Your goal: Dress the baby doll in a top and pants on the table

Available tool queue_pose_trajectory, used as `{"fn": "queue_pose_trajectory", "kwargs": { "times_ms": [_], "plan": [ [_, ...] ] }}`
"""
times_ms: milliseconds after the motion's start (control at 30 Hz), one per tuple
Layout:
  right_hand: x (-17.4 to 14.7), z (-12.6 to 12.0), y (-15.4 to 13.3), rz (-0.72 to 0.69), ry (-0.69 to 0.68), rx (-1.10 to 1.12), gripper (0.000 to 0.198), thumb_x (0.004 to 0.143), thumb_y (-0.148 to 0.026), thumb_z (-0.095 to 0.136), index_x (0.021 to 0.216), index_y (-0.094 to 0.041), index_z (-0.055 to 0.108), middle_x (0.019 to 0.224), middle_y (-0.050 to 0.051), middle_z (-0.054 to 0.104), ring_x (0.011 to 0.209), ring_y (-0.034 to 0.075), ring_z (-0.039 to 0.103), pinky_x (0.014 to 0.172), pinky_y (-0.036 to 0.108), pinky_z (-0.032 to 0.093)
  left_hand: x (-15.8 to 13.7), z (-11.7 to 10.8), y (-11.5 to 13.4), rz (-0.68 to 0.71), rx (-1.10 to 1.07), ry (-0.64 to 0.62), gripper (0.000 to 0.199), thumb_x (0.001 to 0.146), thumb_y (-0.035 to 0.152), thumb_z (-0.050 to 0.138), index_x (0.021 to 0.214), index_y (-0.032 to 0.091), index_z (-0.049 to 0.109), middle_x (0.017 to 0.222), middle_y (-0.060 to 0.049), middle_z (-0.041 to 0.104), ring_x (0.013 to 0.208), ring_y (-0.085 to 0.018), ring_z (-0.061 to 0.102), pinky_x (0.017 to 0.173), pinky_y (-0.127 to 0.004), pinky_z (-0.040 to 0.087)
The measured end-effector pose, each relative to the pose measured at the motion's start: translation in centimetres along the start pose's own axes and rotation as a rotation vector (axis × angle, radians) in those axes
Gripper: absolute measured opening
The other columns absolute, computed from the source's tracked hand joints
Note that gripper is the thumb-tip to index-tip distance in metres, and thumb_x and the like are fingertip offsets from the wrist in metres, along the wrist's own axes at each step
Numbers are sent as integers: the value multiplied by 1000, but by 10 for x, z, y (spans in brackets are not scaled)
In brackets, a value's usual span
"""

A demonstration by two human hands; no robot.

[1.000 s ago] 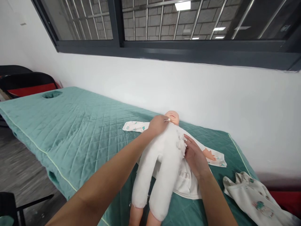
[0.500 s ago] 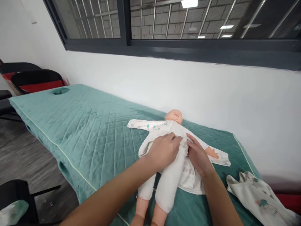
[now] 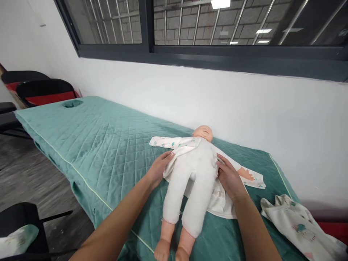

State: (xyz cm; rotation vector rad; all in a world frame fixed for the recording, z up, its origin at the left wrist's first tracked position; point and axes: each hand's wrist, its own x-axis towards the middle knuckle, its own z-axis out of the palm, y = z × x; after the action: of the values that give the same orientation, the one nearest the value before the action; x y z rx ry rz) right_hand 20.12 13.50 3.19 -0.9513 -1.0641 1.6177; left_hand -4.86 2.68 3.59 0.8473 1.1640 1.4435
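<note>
A baby doll point(image 3: 197, 159) with a white padded body lies face up on the green quilted cover, its feet toward me. A white patterned baby shirt point(image 3: 187, 142) lies partly under it, with one sleeve stretched out to each side. My left hand point(image 3: 159, 168) is closed on the shirt's edge beside the doll's left-of-view flank; the fingertips partly hide the cloth. Against the opposite flank rests my right hand point(image 3: 230, 177), its fingers stretched out and a little apart. The doll's orange-toned hand point(image 3: 245, 173) shows at the right sleeve.
The quilted cover point(image 3: 108, 145) spreads over a long bed with a hole at its far left end. A crumpled printed baby garment point(image 3: 304, 228) lies at right. Chairs point(image 3: 47, 92) stand beyond the left end, another point(image 3: 24, 232) at lower left. Wall and window run behind.
My left hand has moved from the doll's front to its left side, and the shirt front is now drawn aside, baring the white torso. My right hand has stayed nearly in place.
</note>
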Motion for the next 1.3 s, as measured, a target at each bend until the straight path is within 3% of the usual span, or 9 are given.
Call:
{"fn": "queue_pose_trajectory", "kwargs": {
  "times_ms": [200, 300, 500, 633, 733, 800, 933, 1067, 1300],
  "plan": [
    [1, -3, 3, -12, -19, -32, 62, 68, -38, 82, 125, -25, 62, 90, -1, 68, 78, 14, 58, 68, 25, 47, -14, 18, 6, 46, -8, 78, 38, 82, 46, 69, 106, 17, 65, 97, -6, 71, 79, -17, 63, 69, -28, 50],
    [1, -5, 4, -14, -23, -46, 62, 69, -39, 82, 126, -27, 62, 91, -2, 68, 82, 15, 60, 72, 26, 48, -27, 25, 18, 206, 378, 43, 29, 86, 43, 63, 96, 17, 67, 92, -4, 70, 83, -19, 63, 73, -30, 49],
    [-4, -6, 2, -6, -23, -57, 61, 69, -39, 82, 125, -26, 63, 103, 1, 70, 89, 16, 62, 76, 27, 49, -46, 26, 38, 491, 1292, -397, 33, 97, 41, 46, 82, 21, 67, 82, -2, 67, 80, -16, 61, 74, -28, 44],
    [-7, -4, 2, -9, 7, -118, 58, 69, -40, 81, 122, -27, 64, 108, 2, 70, 90, 18, 62, 79, 30, 49, -34, 33, 40, 605, 1266, -175, 41, 101, 42, 38, 80, 20, 65, 82, -3, 66, 82, -17, 61, 78, -30, 47],
    [-5, -10, 2, -68, 55, -291, 52, 72, -44, 76, 119, -26, 64, 94, 2, 71, 81, 19, 63, 77, 33, 50, -8, 47, 38, 675, 1144, 12, 35, 101, 39, 36, 108, 21, 66, 119, -8, 66, 116, -19, 58, 103, -34, 44],
    [-3, -21, -2, -133, 122, -488, 41, 77, -46, 69, 111, -23, 65, 83, 2, 71, 77, 20, 64, 75, 34, 49, 11, 57, 34, 644, 1169, -28, 42, 101, 41, 36, 132, 20, 56, 143, -9, 54, 135, -20, 46, 115, -36, 36],
    [-4, -51, -21, -134, 354, -1012, 28, 86, -44, 51, 85, -22, 68, 79, 7, 71, 78, 23, 66, 75, 35, 47, 41, 83, 32, 613, 1416, -184, 57, 100, 45, 39, 147, 13, 39, 156, -16, 39, 146, -26, 33, 121, -43, 27],
    [-13, -68, -39, 85, 439, -1444, 33, 86, -39, 47, 80, -20, 73, 93, 16, 73, 84, 29, 67, 69, 37, 46, 54, 123, 38, 690, 1575, -190, 44, 99, 35, 43, 135, 12, 49, 143, -16, 53, 138, -29, 43, 114, -45, 34],
    [-18, -64, -42, 179, 404, -1492, 40, 89, -43, 44, 96, -19, 75, 108, 20, 72, 99, 36, 68, 76, 42, 48, 77, 211, 1, 666, 1762, -590, 29, 94, 19, 44, 115, 13, 63, 123, -16, 65, 116, -27, 58, 103, -42, 41]
  ]
}}
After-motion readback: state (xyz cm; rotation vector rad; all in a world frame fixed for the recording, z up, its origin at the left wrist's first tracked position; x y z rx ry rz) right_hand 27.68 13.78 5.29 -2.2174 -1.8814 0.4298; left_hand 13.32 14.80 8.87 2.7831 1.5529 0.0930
